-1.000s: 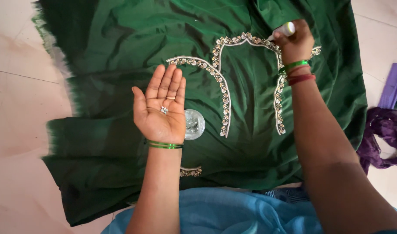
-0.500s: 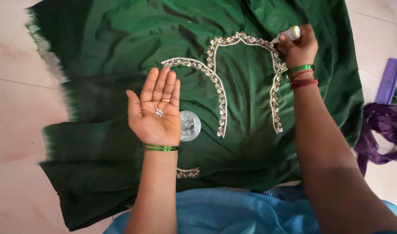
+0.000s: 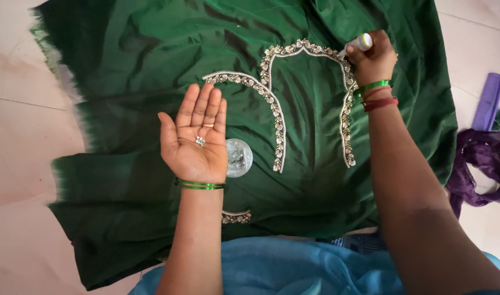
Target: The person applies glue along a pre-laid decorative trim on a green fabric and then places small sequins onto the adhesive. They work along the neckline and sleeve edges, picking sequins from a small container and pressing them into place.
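The left hand [image 3: 194, 137] is held flat, palm up and fingers together, with a few small stones [image 3: 200, 141] lying on the palm, just beside a clear round dish [image 3: 239, 157] resting on the green cloth [image 3: 152, 65]. Farther off, a white tube [image 3: 359, 43] is gripped in the closed right hand [image 3: 374, 59] at the beaded trim [image 3: 293, 52].

The single head-worn camera looked almost straight down from close above the person's lap, facing the floor [image 3: 21, 136]. Green cloth [image 3: 152, 49] filled most of the frame; both forearms entered from the bottom edge, the left hand [image 3: 194, 143] left of centre, the right hand [image 3: 373, 57] upper right
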